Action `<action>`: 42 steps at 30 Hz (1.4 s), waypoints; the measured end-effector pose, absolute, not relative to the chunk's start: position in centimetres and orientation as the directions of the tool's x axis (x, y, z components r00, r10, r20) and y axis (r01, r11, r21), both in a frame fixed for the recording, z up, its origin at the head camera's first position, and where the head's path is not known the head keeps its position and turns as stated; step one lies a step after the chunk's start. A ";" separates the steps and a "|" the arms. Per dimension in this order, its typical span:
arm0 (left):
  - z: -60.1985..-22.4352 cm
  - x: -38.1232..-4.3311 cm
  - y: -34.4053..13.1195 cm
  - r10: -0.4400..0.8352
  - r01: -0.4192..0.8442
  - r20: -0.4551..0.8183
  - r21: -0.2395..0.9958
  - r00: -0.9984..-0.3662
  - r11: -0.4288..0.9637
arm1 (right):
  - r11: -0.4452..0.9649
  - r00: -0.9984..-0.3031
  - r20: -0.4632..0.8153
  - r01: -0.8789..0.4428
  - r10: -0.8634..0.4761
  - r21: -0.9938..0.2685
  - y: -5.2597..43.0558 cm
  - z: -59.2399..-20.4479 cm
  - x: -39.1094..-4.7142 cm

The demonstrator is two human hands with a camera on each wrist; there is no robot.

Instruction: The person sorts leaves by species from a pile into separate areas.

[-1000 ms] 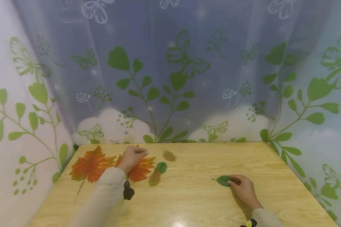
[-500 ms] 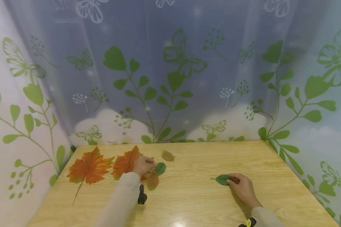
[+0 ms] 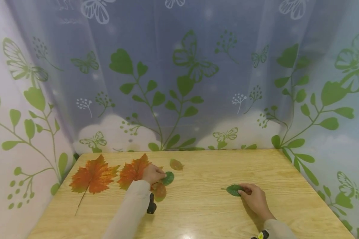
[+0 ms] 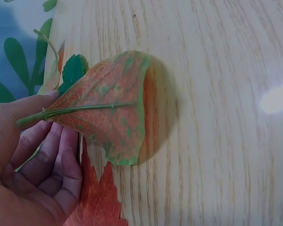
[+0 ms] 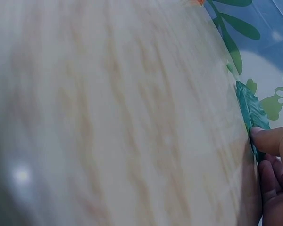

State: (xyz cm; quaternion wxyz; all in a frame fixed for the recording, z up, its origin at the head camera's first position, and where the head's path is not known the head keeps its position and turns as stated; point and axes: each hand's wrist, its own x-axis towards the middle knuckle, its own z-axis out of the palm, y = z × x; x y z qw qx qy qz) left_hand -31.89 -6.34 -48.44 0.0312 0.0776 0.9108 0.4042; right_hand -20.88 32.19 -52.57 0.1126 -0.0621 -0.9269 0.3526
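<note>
Left hand (image 3: 152, 174) and right hand (image 3: 255, 199) are being held well apart over a wooden table (image 3: 203, 205), thumb and fingers drawn together on each. By the left, a reddish leaf (image 4: 108, 113) is being pinched at its stem, its blade being spread out toward the table's near side. By the right, a dark green leaf (image 3: 234, 190) is being gripped at one end, its stem being pointed toward the other hand. A rounder green leaf (image 3: 169, 178) is being met by the left fingertips, and an orange maple-shaped leaf (image 3: 133, 172) is being partly covered. In the left wrist view, green flecks, a green midrib and a curled rim are being revealed; in the head view, that stem is being hidden. Pleated veins are being shown by the right wrist camera.
</note>
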 end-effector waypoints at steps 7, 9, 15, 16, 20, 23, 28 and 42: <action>-48.3 -32.2 -6.3 0.134 0.087 -0.002 0.745 -0.991 0.661 | 0.743 -0.966 0.175 0.025 0.190 -0.669 31.9 -52.6 -21.0; -48.3 -32.4 -6.2 0.135 0.095 0.008 0.755 -0.991 0.649 | 0.747 -0.965 0.182 0.021 0.189 -0.664 31.9 -52.5 -21.0; -46.7 -32.5 -5.4 0.178 0.099 0.004 0.843 -0.984 0.529 | 0.754 -0.963 0.189 0.021 0.192 -0.657 31.8 -52.2 -20.7; -46.2 -32.4 -5.1 0.187 0.101 0.005 0.853 -0.982 0.512 | 0.753 -0.963 0.189 0.021 0.192 -0.657 31.8 -52.1 -20.7; -44.9 -31.7 -3.6 0.195 0.090 0.002 0.891 -0.981 0.445 | 0.755 -0.965 0.182 0.023 0.188 -0.655 31.9 -52.1 -20.7; -44.9 -31.1 -2.0 0.195 0.072 -0.008 0.914 -0.981 0.400 | 0.754 -0.966 0.178 0.025 0.187 -0.657 31.9 -52.1 -20.7; -46.6 -29.2 0.6 0.180 -0.022 -0.073 0.963 -0.981 0.270 | 0.748 -0.967 0.173 0.024 0.185 -0.663 32.0 -52.2 -20.7; -52.0 -26.0 4.7 -0.081 -0.112 -0.104 0.989 -0.991 0.097 | 0.757 -0.969 0.178 0.016 0.174 -0.653 32.0 -52.3 -20.6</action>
